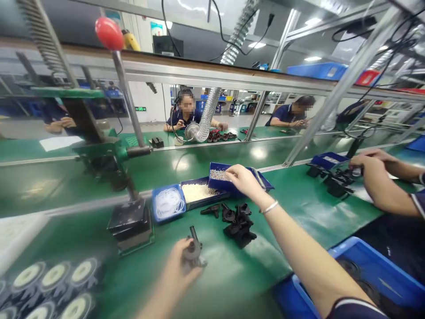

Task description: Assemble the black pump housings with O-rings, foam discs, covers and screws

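My left hand, slightly blurred, is closed around a black plastic part with a round body and a short stem that points up. Over a blue bin of small metal pieces, my right hand reaches in from the right with its fingertips pressed together among the pieces. Whether a piece is between those fingers is hidden. Beside that bin is another with small cream-coloured pieces, then a blue tray of clear rings. Several more black plastic parts lie in a pile below the bins.
A green press with a red-knobbed lever stands at left above a black block. Round parts with cream centres lie front left. A blue crate is at lower right. A co-worker's hands work at right; other people sit across.
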`<state>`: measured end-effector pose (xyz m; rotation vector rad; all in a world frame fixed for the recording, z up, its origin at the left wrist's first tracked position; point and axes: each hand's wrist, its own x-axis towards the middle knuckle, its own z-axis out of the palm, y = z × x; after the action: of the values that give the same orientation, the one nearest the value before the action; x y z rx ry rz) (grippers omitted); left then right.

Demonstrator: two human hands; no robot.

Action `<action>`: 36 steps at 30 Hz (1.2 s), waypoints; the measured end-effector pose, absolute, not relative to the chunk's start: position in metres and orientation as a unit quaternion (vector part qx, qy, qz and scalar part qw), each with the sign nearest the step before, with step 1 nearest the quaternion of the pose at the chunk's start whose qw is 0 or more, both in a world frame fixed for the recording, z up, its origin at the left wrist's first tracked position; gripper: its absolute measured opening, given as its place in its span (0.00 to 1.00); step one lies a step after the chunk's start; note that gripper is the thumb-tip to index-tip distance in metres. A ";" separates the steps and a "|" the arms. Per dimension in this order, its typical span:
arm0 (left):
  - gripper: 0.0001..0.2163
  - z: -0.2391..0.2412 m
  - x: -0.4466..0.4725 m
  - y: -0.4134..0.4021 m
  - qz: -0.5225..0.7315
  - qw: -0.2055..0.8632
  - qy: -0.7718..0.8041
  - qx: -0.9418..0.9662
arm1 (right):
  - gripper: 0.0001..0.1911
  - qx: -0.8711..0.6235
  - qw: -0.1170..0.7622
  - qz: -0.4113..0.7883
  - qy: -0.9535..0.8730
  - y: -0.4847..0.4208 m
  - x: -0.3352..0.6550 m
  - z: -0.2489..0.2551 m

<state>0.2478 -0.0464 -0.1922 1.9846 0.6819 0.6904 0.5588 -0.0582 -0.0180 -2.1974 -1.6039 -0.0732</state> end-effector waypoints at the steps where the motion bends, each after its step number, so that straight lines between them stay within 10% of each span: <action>1: 0.21 -0.192 0.260 -0.047 0.292 0.442 0.264 0.806 | 0.14 -0.813 0.182 -0.019 -0.553 -0.053 0.583 -0.013; 11: 0.21 -0.178 0.321 -0.048 0.294 0.320 0.146 0.889 | 0.15 -0.837 0.020 0.093 -0.539 -0.020 0.665 -0.049; 29: 0.23 -0.208 0.325 -0.046 0.386 0.293 0.167 0.859 | 0.09 -0.762 0.304 0.077 -0.567 -0.044 0.649 -0.033; 36: 0.19 -0.101 0.339 -0.035 0.305 0.598 0.296 0.680 | 0.06 -0.540 0.309 0.144 -0.770 -0.096 0.548 -0.018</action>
<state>0.3394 -0.0346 -0.1011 1.5774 0.6873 0.7065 0.5477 -0.0956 -0.0182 -1.4259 -2.0343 0.3808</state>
